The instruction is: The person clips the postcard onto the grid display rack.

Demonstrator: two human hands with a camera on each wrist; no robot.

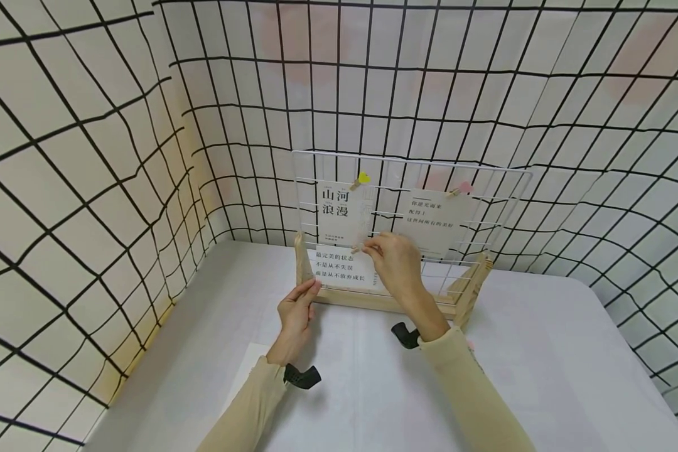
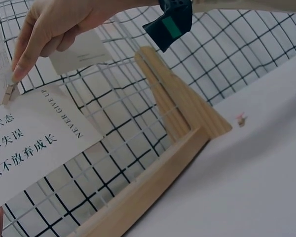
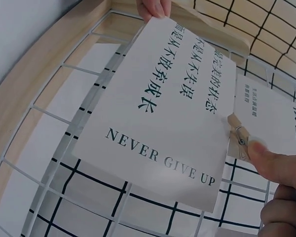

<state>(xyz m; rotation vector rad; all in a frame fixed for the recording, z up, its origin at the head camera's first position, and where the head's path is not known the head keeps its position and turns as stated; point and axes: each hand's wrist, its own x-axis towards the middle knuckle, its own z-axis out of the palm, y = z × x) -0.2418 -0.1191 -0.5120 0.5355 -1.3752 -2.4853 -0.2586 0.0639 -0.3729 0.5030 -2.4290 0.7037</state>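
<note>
A white wire grid panel [image 1: 412, 160] stands in a wooden stand [image 1: 373, 300] on the table. A white card [image 1: 339, 267] printed with Chinese text and "NEVER GIVE UP" [image 3: 163, 108] lies against the grid's lower left. My left hand [image 1: 296, 311] pinches the card's lower left corner [image 3: 155, 7]. My right hand [image 1: 368, 247] pinches a small wooden clip [image 3: 239, 140] at the card's top right edge, thumb [image 3: 276, 163] pressed on it. In the left wrist view the clip [image 2: 9, 91] sits under my right fingertips [image 2: 19, 74].
Two more cards hang on the grid: one [image 1: 334, 210] under a yellow heart clip [image 1: 361, 179], one [image 1: 432, 216] under a pink clip [image 1: 462, 188]. A tiny pink piece [image 2: 241, 119] lies on the white table [image 1: 542, 351]. Black-grid walls [image 1: 90, 188] close in left and behind.
</note>
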